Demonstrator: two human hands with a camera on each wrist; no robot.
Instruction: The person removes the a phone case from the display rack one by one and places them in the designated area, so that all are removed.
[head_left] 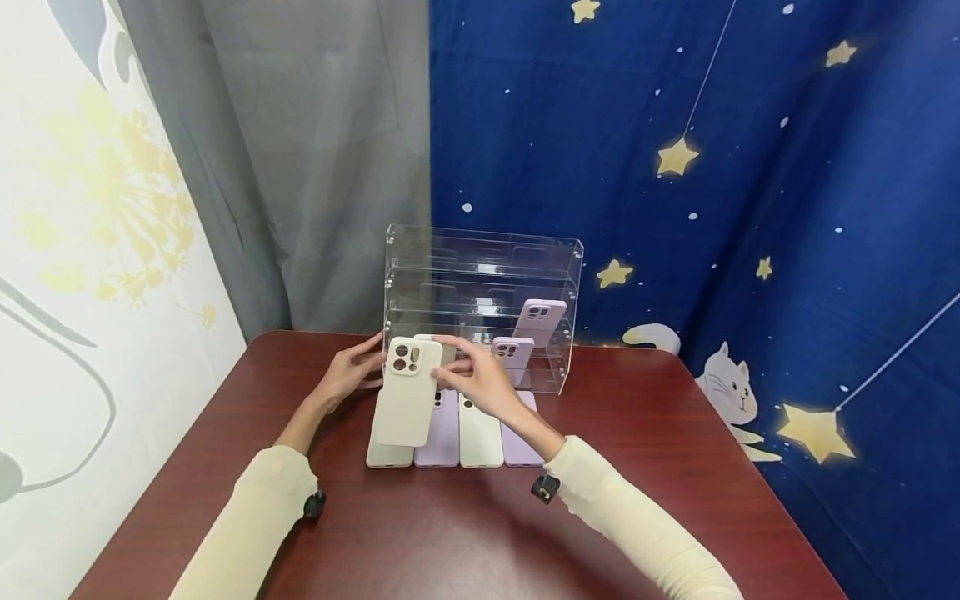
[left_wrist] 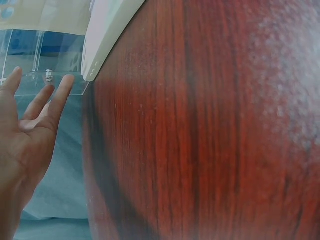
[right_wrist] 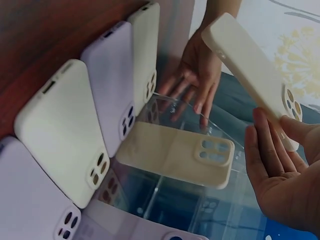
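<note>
My right hand (head_left: pixel 480 382) pinches a cream phone case (head_left: pixel 408 408) by its side edge and holds it up, camera cutouts at the top. Beside the left end of a clear acrylic tiered rack (head_left: pixel 486 242) is my left hand (head_left: pixel 347 373), its fingers spread and fairly straight in the left wrist view. Another cream case (right_wrist: pixel 175 150) leans in the rack, behind the held one. Two purple cases, one higher (head_left: pixel 551 327) and one lower (head_left: pixel 513 353), stand toward the rack's right end.
Along the rack's front lies a row of cases: cream (head_left: pixel 384 457), purple (head_left: pixel 441 437), white (head_left: pixel 482 440) and purple (head_left: pixel 521 446). The held case partly covers the leftmost one. All stand on a reddish-brown table (head_left: pixel 420 533), with a grey and a blue starry curtain (head_left: pixel 570 150) behind.
</note>
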